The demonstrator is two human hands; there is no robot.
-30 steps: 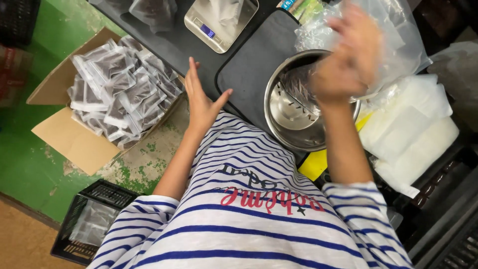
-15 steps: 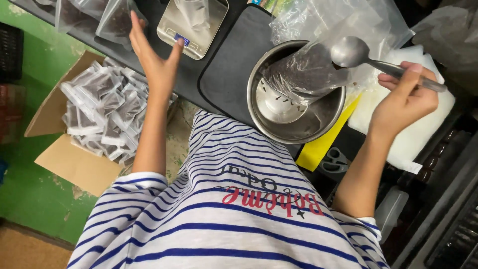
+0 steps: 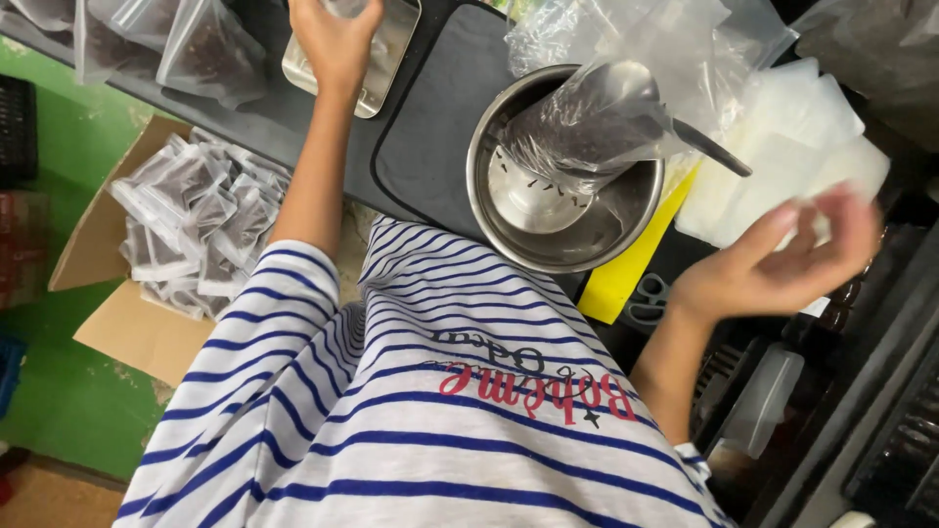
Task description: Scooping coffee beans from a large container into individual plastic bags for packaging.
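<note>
Box [image 3: 147, 323]: at nine o'clock, full of dark filled pouches [image 3: 196, 230].
Left hand [image 3: 333, 39]: now up at the scale [image 3: 377, 59], eleven o'clock, my fingers curled on a pouch.
Bowl [image 3: 548, 244]: holds a bag [image 3: 572, 132] of dark grains, spoon [image 3: 636, 93] dropped inside.
Right hand [image 3: 782, 264]: at three o'clock, spoon released, my fingers spread and empty.

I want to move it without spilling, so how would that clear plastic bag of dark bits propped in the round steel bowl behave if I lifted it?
The clear plastic bag is probably floppy: its thin film looks creased. It leans tilted in the round steel bowl, so it may slump. A metal spoon rests at its open top and could slide out.
</note>
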